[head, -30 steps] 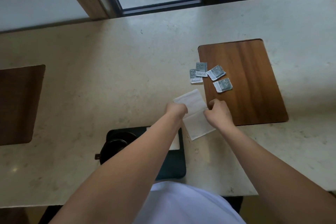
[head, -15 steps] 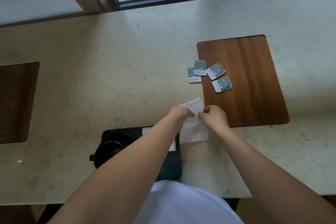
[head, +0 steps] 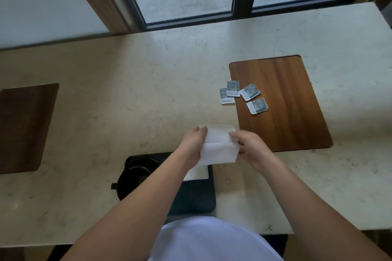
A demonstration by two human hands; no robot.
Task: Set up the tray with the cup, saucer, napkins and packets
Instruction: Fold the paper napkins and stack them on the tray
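I hold the white napkin (head: 218, 146) above the counter (head: 127, 101), just beyond the black tray (head: 197, 199): left hand (head: 193, 144) and right hand (head: 248, 148) pinch opposite edges. Light, limp paper; I judge edge grips best, pulled gently.

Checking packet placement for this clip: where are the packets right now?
In the head view, the four packets lie right of centre on the counter, straddling the left edge of the wooden mat, beyond the napkin held by both hands; none is on the tray.
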